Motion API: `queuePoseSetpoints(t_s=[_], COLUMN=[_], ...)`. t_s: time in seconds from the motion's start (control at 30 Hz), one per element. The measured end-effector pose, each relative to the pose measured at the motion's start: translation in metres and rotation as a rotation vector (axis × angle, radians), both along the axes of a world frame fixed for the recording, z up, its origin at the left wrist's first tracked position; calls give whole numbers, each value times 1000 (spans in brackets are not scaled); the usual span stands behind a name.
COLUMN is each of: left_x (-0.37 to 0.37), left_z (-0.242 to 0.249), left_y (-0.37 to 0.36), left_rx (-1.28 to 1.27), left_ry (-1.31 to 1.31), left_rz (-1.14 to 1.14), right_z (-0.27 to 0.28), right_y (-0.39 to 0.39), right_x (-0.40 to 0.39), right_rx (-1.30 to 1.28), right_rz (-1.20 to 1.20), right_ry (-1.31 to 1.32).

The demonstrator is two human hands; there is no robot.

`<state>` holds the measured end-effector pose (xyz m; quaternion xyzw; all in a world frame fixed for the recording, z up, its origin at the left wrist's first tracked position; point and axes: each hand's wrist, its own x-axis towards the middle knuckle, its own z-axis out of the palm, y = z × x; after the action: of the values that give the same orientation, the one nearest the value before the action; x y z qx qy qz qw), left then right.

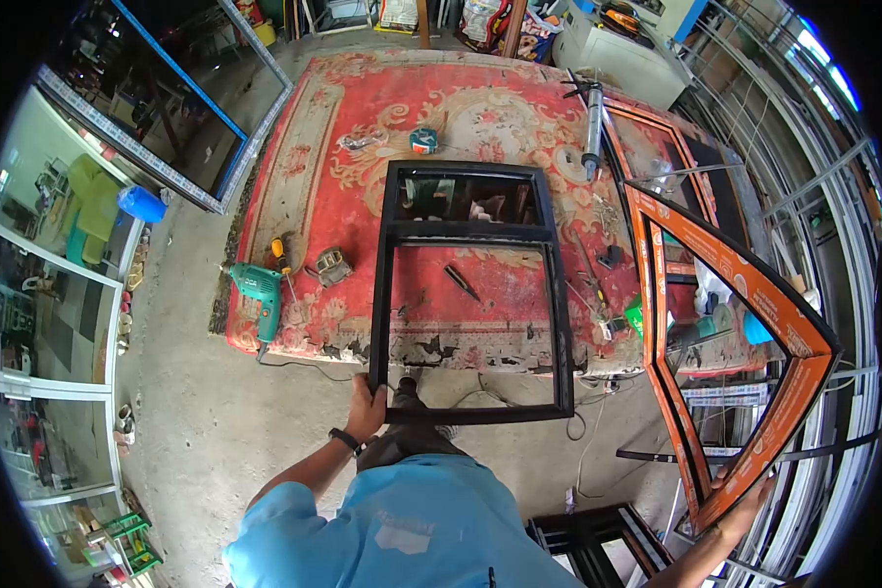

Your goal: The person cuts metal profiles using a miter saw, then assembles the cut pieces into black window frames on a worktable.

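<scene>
My left hand (366, 410) grips the near left corner of a black window frame (559, 323), which I hold up over the worn red carpet (363, 186). The frame has a small upper pane opening and a larger lower one. My right hand (745, 512) holds the bottom corner of an orange-taped frame (755, 294), standing tilted at the right. A dark band sits on my left wrist.
On the carpet lie a green electric drill (260, 289), a yellow screwdriver (278, 251), a caulking gun (592, 127), a tape roll (422, 140) and small tools. A large glazed frame (167, 108) lies at far left. More frames lean at the right and by my feet.
</scene>
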<state>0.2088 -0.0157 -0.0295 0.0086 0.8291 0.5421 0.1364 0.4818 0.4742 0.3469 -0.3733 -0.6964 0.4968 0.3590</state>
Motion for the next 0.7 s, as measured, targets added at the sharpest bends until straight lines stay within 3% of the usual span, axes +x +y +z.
queuePoseSetpoints(t_s=[0.13,0.2,0.23,0.27,0.33,0.47,0.53,0.6,0.67,0.7], left_x=[-35,-56,-72,-79,-125,-258,-329,-416,-473,-488], left_z=[6,-21,-32,-41,40,65,65,27,31,60], left_y=[25,33,32,29,45,84,120,152,184,195], left_rx=[-32,-49,-154,-221,-355,-99,51,-229,-167,-296], left_ry=[18,-16,201,347,640,644,462,451,375,324], left_rz=[-13,-52,-189,-144,-55,-139,-141,-112,-30,-29], right_z=[10,13,16,20,27,36,33,38,45,50], right_y=[-11,-16,-18,-20,-25,-29,-43,-51,-59,-64], right_x=[-15,-23,-26,-29,-36,-47,-68,-81,-100,-110], right_rx=[1,19,30,37,50,33,43,26,11,3], right_rz=[-54,-36,-10,-12,-20,48,-35,-13,4,9], right_ry=[63,80,81,77,72,81,163,156,149,146])
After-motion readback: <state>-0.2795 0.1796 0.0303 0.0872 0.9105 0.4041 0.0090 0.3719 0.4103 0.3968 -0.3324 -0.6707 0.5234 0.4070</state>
